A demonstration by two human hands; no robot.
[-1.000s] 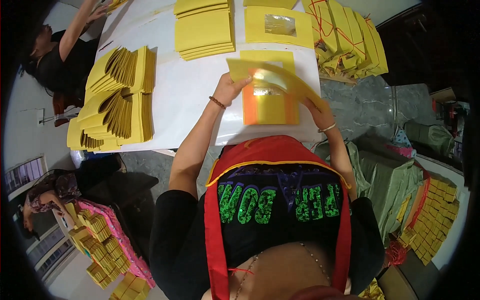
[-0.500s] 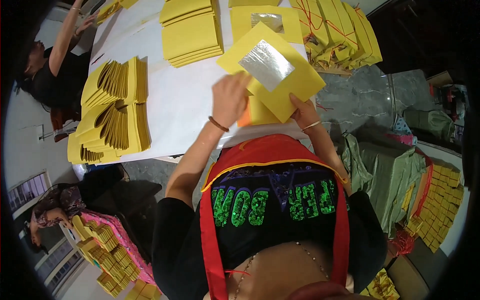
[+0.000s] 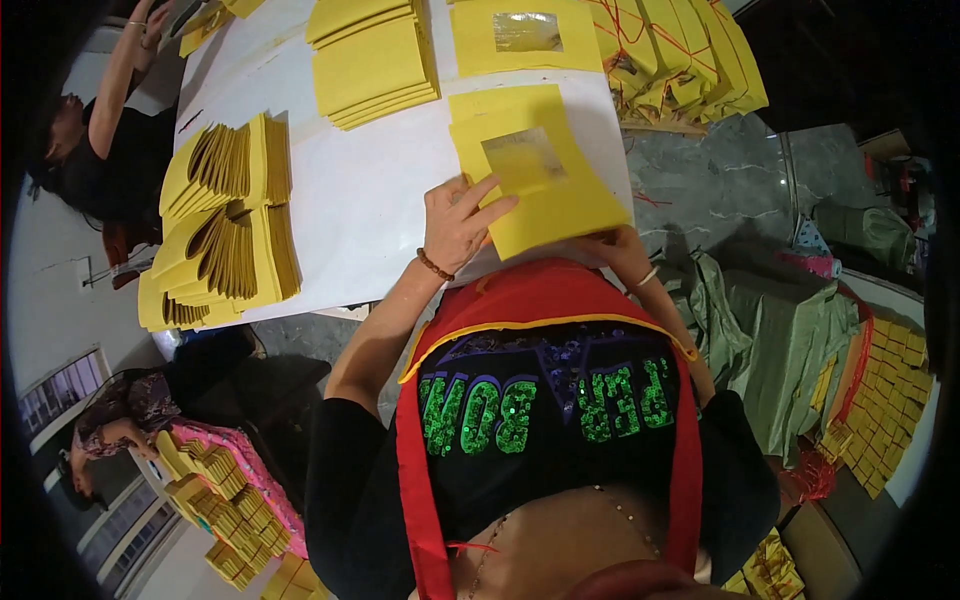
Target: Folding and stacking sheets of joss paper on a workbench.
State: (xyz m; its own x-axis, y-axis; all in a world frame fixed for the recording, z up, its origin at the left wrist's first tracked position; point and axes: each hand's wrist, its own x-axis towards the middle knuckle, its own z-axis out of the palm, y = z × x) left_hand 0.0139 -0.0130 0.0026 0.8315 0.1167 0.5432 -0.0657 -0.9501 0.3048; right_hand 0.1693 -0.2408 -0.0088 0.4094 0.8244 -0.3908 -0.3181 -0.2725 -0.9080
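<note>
A yellow paper sheet with a silver foil patch lies at the table's near right edge, its lower right corner bent up. More yellow sheets show beneath its far edge. My left hand rests at the sheet's left side, its thumb and a finger stretched out and apart over the paper. At the near right corner my right hand grips the sheet from below, with its fingers partly hidden by the paper. Farther off lies another foil-patched yellow sheet.
On the white table stand folded yellow paper stacks at the back and fanned bundles at left. Red-tied yellow bundles sit at far right. Green sacks stand on the floor at right. A co-worker is at far left.
The foil-patched sheet has come down and turned from a diamond slant to nearly square with those beneath. My right hand has moved slightly nearer me; my left hand now reaches over the sheet's left side.
</note>
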